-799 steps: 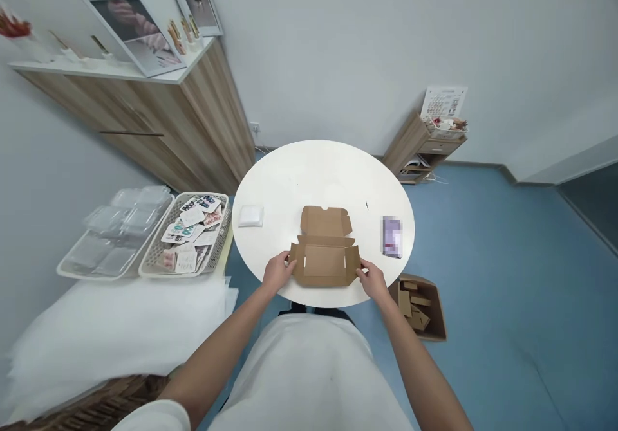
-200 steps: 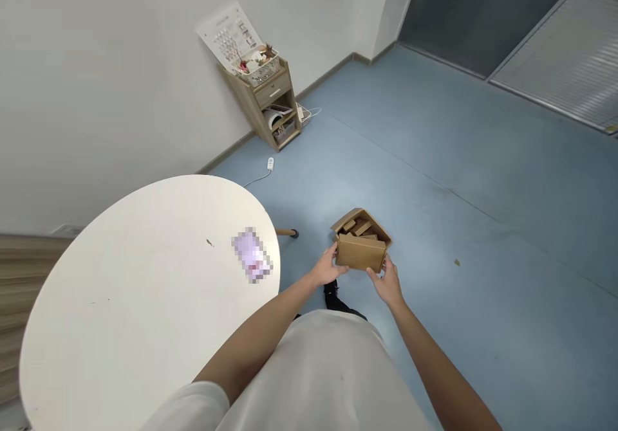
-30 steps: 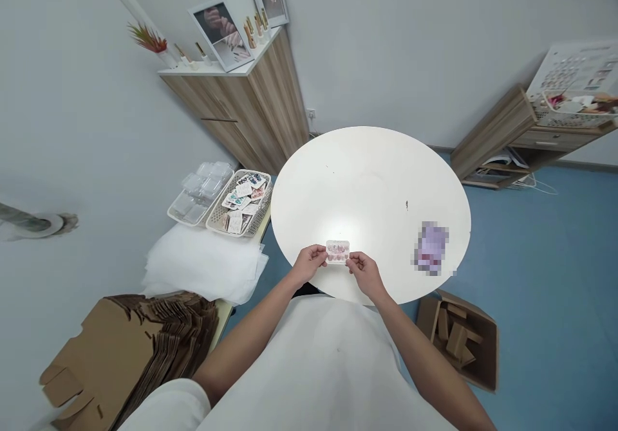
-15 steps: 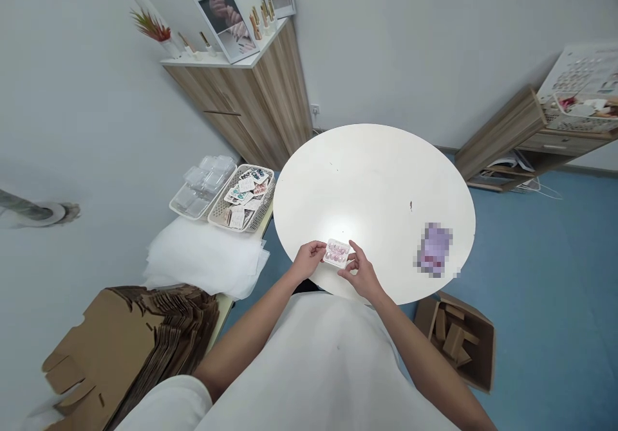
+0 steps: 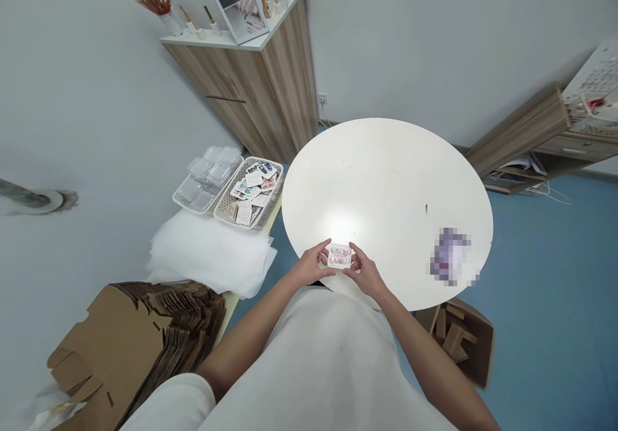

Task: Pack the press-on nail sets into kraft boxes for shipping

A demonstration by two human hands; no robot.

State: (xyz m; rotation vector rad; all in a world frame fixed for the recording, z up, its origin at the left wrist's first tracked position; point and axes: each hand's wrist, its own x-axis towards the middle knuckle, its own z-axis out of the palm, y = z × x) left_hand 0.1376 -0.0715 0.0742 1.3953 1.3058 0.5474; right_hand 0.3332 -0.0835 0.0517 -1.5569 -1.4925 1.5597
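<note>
A small card of pink press-on nails [image 5: 340, 255], set in two rows, is held level between both hands near the front edge of the round white table [image 5: 386, 161]. My left hand [image 5: 313, 264] grips its left edge, thumb toward my body and fingers on the far side. On the opposite edge my right hand [image 5: 363, 270] pinches it the same way. Both hands are closed on the card. Its underside is hidden from me.
Left of the table stand a basket of nail cards [image 5: 250, 193], a tray of clear plastic boxes [image 5: 207, 177], white foam sheets [image 5: 207, 251] and stacked flat cardboard [image 5: 120, 341]. A blurred purple item [image 5: 449, 257] lies on the table's right; an open carton [image 5: 461, 341] sits below.
My left hand has shifted its grip, with the thumb now along the card's near corner. The card has turned straighter toward me. The whole view has shifted slightly with my head.
</note>
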